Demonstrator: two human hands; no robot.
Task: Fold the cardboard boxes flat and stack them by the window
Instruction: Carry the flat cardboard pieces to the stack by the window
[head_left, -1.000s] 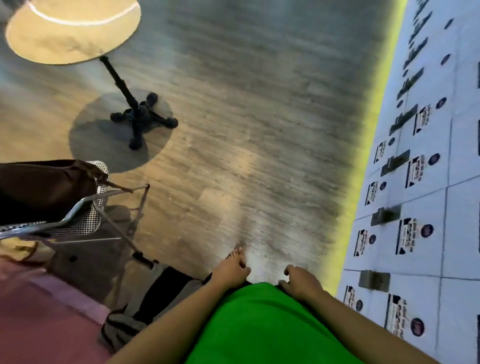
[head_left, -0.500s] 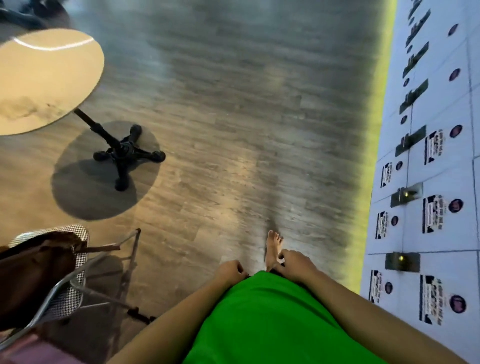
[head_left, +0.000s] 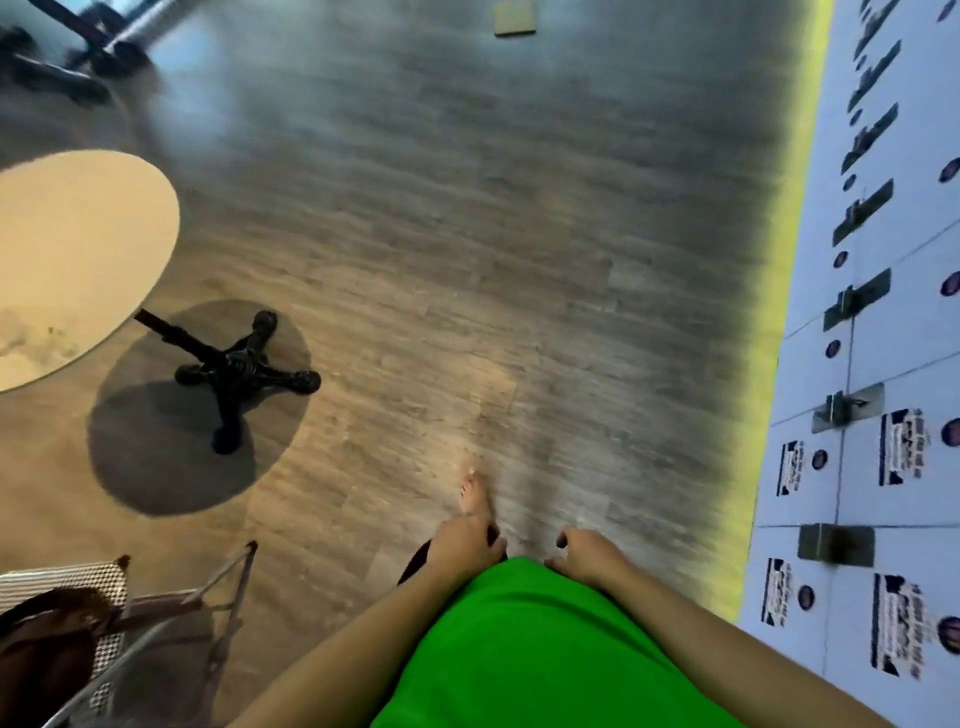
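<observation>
No cardboard box shows clearly in the head view. A small flat tan square (head_left: 514, 23) lies on the wood floor far ahead; I cannot tell what it is. My left hand (head_left: 465, 545) and my right hand (head_left: 587, 556) hang low in front of my green shirt (head_left: 524, 649), a little apart. Their fingers are loosely curled and hold nothing. A bare foot (head_left: 475, 493) is on the floor just ahead of my left hand.
A round beige table (head_left: 78, 260) on a black cross base (head_left: 244, 369) stands at the left. A metal chair with a brown bag (head_left: 57, 644) is at the lower left. White lockers (head_left: 883, 519) line the right above a yellow-green strip (head_left: 769, 364). Dark furniture legs (head_left: 62, 52) show at the top left.
The view has moved forward along the floor. The table and chair slid toward the lower left, and the tan square came into sight ahead. Both hands stayed by the shirt.
</observation>
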